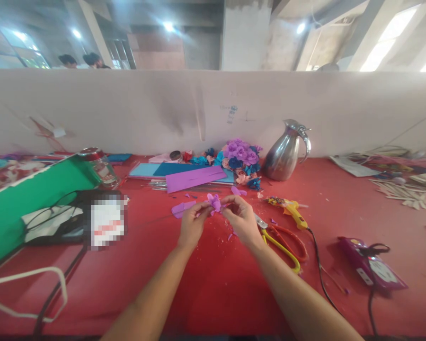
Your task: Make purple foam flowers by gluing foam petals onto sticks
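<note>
A purple flower (214,202) is held between the left grip (192,221) and the right grip (241,219), pinched from either side; both are narrowed upon it, above the red table (220,303). Small purple scraps (230,235) are strewn beneath and beside the right grip. Just beyond the left grip, a purple strip (182,209) is laid flat, and a loose petal (238,191) is seen just beyond the right

To the right of the right grip, near it, cutters (282,248) with red and yellow handles are laid, and past them a yellow glue gun (296,215) is placed, trailed by a black cord (315,255). Well to the right, a purple box (374,265) is set

Beyond both grips, a purple sheet (195,180) is rested over blue sheets (179,168). Paper flowers (239,154) are heaped farther off, flanked on the right by an upright steel jug (284,154). Far to the left of the grips, a glass jar (101,168) is stood; far to the right, sticks (408,187) are piled. Farthest, everything is backed by a pale partition (135,109)
</note>
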Tool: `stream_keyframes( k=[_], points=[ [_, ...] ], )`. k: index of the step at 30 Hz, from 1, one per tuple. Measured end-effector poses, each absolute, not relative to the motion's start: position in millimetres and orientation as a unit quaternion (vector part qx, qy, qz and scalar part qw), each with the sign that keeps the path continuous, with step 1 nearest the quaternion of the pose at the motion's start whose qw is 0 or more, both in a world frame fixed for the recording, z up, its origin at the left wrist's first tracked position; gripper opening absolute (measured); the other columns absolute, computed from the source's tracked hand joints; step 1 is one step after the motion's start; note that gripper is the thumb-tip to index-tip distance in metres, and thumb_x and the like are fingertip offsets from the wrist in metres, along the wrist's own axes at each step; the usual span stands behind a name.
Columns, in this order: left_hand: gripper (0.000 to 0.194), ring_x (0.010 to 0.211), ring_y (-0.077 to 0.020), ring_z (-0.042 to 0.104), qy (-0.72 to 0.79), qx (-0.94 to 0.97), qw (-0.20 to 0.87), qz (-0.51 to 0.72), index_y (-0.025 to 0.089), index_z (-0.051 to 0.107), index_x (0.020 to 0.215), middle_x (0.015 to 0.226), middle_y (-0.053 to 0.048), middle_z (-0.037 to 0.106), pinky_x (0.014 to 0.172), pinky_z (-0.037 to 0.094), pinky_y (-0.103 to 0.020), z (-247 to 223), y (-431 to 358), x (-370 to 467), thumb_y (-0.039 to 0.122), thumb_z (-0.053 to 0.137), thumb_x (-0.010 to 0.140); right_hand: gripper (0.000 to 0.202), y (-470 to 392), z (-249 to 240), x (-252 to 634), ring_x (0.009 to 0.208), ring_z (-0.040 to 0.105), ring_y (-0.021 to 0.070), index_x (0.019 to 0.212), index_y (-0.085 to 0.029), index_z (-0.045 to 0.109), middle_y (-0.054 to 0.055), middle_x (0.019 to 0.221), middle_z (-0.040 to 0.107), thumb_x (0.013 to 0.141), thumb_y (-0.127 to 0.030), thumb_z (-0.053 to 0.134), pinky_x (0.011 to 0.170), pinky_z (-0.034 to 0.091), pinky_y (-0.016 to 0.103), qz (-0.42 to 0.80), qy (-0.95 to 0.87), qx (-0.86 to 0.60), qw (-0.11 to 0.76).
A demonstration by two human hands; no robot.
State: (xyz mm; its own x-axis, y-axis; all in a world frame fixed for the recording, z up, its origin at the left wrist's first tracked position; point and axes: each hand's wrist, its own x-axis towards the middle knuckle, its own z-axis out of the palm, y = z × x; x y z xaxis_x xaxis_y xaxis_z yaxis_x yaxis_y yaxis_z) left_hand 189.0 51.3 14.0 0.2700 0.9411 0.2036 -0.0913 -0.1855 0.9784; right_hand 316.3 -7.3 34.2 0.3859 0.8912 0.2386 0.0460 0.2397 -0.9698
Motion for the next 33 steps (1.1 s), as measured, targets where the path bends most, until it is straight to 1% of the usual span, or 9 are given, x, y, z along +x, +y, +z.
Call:
stream_keyframes(
  k=[4,9,13,18,21,26,28,30,33],
  points=[
    [0.011,0.069,-0.0158,0.061,0.378,0.580,0.516,0.504,0.019,0.073,0.077,0.071,-0.001,0.069,0.068,0.047,-0.027,9.2,55.1,188.2,0.027,0.070,0.071,0.021,-12.1,40.8,315.9,0.059,0.050,0.0115,0.082,-0.017,0.064,0.001,0.074,0.063,0.075,-0.036,0.060,0.056,0.039,0.023,0.342,-0.472,-0.519,0.626],
    [0.007,0.070,-0.0169,0.063,0.392,0.613,0.446,0.521,0.021,0.073,0.076,0.071,-0.001,0.070,0.068,0.049,-0.027,10.0,54.8,187.3,0.023,0.067,0.072,0.026,-12.9,43.6,311.9,0.060,0.050,0.0124,0.078,-0.017,0.063,0.001,0.070,0.062,0.078,-0.042,0.057,0.057,0.039,0.024,0.331,-0.486,-0.536,0.605],
    [0.008,0.070,-0.0169,0.064,0.359,0.655,0.402,0.530,0.022,0.073,0.073,0.072,-0.001,0.071,0.064,0.050,-0.026,15.2,50.7,187.3,0.022,0.065,0.076,0.024,-11.6,42.2,311.0,0.054,0.044,0.0111,0.069,-0.017,0.060,-0.002,0.060,0.053,0.076,-0.040,0.055,0.052,0.033,0.024,0.326,-0.483,-0.552,0.597],
    [0.011,0.068,-0.0154,0.062,0.326,0.693,0.349,0.540,0.023,0.074,0.078,0.074,-0.001,0.071,0.066,0.050,-0.026,15.3,49.4,186.2,0.024,0.063,0.081,0.018,-12.1,41.6,310.8,0.050,0.035,0.0097,0.061,-0.019,0.052,-0.005,0.053,0.041,0.071,-0.033,0.050,0.048,0.025,0.023,0.337,-0.465,-0.574,0.584],
    [0.012,0.068,-0.0151,0.062,0.320,0.693,0.362,0.535,0.023,0.075,0.078,0.074,-0.001,0.071,0.067,0.050,-0.026,12.1,50.6,185.3,0.024,0.063,0.082,0.018,-12.6,42.0,310.1,0.051,0.035,0.0100,0.063,-0.019,0.053,-0.005,0.054,0.041,0.072,-0.033,0.049,0.047,0.025,0.023,0.352,-0.463,-0.569,0.581],
    [0.011,0.070,-0.0164,0.061,0.337,0.649,0.434,0.526,0.023,0.076,0.079,0.075,-0.002,0.071,0.065,0.050,-0.027,8.9,52.2,185.9,0.025,0.065,0.079,0.015,-13.7,43.9,310.2,0.054,0.043,0.0110,0.070,-0.018,0.058,-0.003,0.061,0.051,0.074,-0.032,0.051,0.052,0.031,0.023,0.306,-0.481,-0.558,0.602],
    [0.011,0.069,-0.0162,0.061,0.339,0.636,0.454,0.524,0.023,0.076,0.079,0.075,-0.002,0.071,0.064,0.049,-0.027,10.1,51.6,186.9,0.025,0.065,0.078,0.015,-14.7,44.5,310.6,0.052,0.041,0.0107,0.066,-0.019,0.056,-0.004,0.057,0.049,0.075,-0.030,0.051,0.051,0.030,0.023,0.284,-0.491,-0.568,0.596],
    [0.011,0.067,-0.0157,0.060,0.334,0.630,0.467,0.523,0.023,0.076,0.077,0.072,-0.002,0.070,0.064,0.049,-0.027,12.2,50.5,188.0,0.027,0.066,0.076,0.017,-15.9,44.6,310.9,0.049,0.038,0.0104,0.060,-0.020,0.050,-0.005,0.052,0.042,0.075,-0.029,0.050,0.049,0.027,0.024,0.264,-0.493,-0.582,0.590],
    [0.011,0.064,-0.0154,0.058,0.328,0.623,0.485,0.518,0.022,0.077,0.074,0.067,-0.001,0.068,0.064,0.049,-0.027,14.8,49.0,189.4,0.028,0.068,0.074,0.020,-17.1,43.5,311.0,0.047,0.036,0.0104,0.057,-0.022,0.045,-0.006,0.049,0.037,0.075,-0.028,0.049,0.047,0.025,0.024,0.243,-0.486,-0.600,0.587]
  ],
)
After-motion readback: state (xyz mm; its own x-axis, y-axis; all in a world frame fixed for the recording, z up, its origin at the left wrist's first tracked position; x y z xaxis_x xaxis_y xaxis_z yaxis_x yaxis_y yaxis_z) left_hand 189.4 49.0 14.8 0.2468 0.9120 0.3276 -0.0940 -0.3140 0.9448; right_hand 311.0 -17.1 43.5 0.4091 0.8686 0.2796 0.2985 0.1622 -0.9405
